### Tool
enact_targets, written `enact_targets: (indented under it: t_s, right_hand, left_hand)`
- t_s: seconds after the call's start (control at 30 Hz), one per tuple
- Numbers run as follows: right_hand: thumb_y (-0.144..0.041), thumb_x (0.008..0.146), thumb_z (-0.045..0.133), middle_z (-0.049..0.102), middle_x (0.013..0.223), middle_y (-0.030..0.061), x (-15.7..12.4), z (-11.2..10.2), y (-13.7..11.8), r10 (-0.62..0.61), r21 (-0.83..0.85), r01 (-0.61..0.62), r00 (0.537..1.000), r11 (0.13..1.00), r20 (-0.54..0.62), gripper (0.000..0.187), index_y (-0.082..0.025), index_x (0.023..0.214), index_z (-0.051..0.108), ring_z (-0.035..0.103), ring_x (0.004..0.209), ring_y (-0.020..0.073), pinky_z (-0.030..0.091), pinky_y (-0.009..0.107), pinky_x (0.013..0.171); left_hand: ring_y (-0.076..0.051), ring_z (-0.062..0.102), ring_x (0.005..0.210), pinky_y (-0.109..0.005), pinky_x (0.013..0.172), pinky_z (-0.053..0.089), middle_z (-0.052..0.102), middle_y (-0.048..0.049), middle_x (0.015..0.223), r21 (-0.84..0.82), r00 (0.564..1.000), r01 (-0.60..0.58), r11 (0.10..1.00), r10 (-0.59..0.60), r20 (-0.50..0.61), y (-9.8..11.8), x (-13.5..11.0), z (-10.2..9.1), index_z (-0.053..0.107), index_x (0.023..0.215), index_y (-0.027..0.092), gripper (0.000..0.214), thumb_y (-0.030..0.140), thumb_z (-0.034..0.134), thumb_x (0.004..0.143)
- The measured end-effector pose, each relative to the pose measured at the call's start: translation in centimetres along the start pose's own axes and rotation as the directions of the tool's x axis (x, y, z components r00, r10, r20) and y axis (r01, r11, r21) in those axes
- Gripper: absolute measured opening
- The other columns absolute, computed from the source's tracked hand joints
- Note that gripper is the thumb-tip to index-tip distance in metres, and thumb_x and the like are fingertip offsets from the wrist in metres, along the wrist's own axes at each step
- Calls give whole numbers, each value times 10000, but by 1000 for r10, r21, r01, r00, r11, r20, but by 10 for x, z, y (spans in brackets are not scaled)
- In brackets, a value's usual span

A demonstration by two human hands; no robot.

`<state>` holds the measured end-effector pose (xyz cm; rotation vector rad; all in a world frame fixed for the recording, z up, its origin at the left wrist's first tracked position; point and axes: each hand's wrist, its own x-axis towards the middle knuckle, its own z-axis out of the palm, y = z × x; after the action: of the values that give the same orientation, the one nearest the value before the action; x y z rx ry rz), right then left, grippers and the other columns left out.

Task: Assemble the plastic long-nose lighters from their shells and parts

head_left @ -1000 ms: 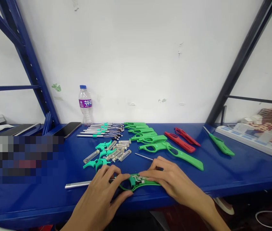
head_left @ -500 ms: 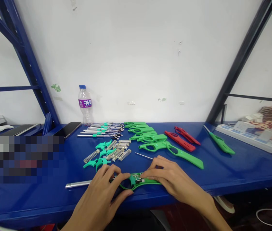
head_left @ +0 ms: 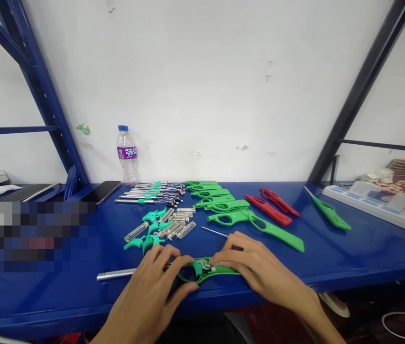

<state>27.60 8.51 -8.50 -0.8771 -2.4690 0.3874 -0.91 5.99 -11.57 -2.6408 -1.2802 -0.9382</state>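
1. Green lighter shell lies open side up near the front edge of the blue table, its metal tube pointing left.
2. Left hand: fingers curled over the trigger loop, thumb under it, gripping; likely to pin the shell flat.
3. Right hand: fingertips press on the small parts inside the shell; thumb hidden, so I cannot tell whether it grips.
4. Just behind, within reach: teal triggers, clear tubes, a thin rod, and spare green shells in a row.
5. Against 0.5 s earlier: hands and shell unmoved; only the view shifts slightly.
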Motion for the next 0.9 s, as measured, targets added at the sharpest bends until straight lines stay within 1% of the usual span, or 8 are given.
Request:
enact_targets:
  t_s: [0.07, 0.27, 0.33, 0.5, 0.6, 0.73, 0.8, 0.9]
  right_hand:
    - [-188, 1130, 484, 670, 1087, 19, 0, 0, -1, 0, 4, 0, 1000, 1000, -1, 349, -355, 1338, 709, 585, 987, 196, 432, 305, 822]
    - [-172, 1124, 474, 679, 1095, 43, 3, -3, -5, 14, -17, -14, 1000, 1000, 2, 333, -298, 1285, 736, 606, 996, 208, 457, 313, 839]
    - [-160, 1122, 466, 681, 1105, 47, 3, -4, -6, 14, -21, -14, 1000, 1000, 5, 350, -305, 1293, 735, 613, 1014, 211, 468, 319, 856]
    - [-156, 1122, 463, 675, 1160, 47, 3, -3, -6, 23, -48, -22, 1000, 999, 14, 405, -358, 1395, 684, 611, 1056, 215, 485, 333, 885]
    - [-114, 1105, 469, 676, 1154, 41, 4, -2, -7, 17, -72, -15, 999, 997, 34, 429, -361, 1366, 703, 603, 1051, 217, 477, 342, 895]
    - [-65, 1083, 481, 678, 1143, 29, 4, -2, -7, 19, -48, -17, 999, 999, 38, 469, -365, 1366, 703, 595, 1038, 211, 466, 340, 887]
    - [-79, 1088, 489, 682, 1151, 29, 4, -2, -5, 15, -38, -14, 999, 999, 30, 462, -372, 1374, 703, 592, 1042, 213, 466, 341, 885]
    - [-143, 1111, 498, 699, 1146, 35, 5, -3, -3, -3, -8, 3, 1000, 1000, 15, 401, -358, 1363, 722, 602, 1032, 209, 472, 340, 887]
  left_hand:
    - [-290, 616, 1034, -473, 886, 586, 666, -44, 1160, -14, 1000, 9, 1000, -9, 2, -1, -1, 1, 635, 1294, 320, 267, 454, 600, 1065]
    - [-252, 607, 1031, -396, 903, 569, 663, -25, 1137, -72, 997, 67, 995, -64, 37, 1, 2, -3, 666, 1249, 304, 246, 403, 691, 1025]
    - [-253, 610, 1040, -405, 918, 568, 663, -20, 1138, -84, 996, 82, 993, -78, 51, 3, 3, -4, 669, 1241, 305, 240, 388, 702, 1019]
    - [-276, 610, 1053, -470, 939, 567, 658, -25, 1150, -95, 995, 90, 991, -84, 58, 5, 3, -5, 655, 1253, 311, 250, 372, 705, 1016]
    - [-281, 607, 1072, -482, 955, 565, 659, -26, 1161, -96, 994, 99, 990, -94, 62, 5, 2, -4, 657, 1253, 314, 252, 353, 713, 1011]
    - [-283, 608, 1069, -485, 951, 569, 660, -26, 1152, -106, 992, 109, 988, -102, 70, 4, 2, -3, 669, 1236, 307, 242, 358, 720, 1005]
    - [-284, 605, 1061, -493, 945, 569, 658, -25, 1142, -111, 992, 113, 987, -106, 71, 4, 3, -3, 669, 1234, 306, 238, 364, 716, 1008]
    - [-285, 600, 1054, -494, 930, 571, 650, -28, 1133, -111, 993, 103, 989, -96, 64, 3, 2, -3, 667, 1242, 306, 239, 362, 709, 1013]
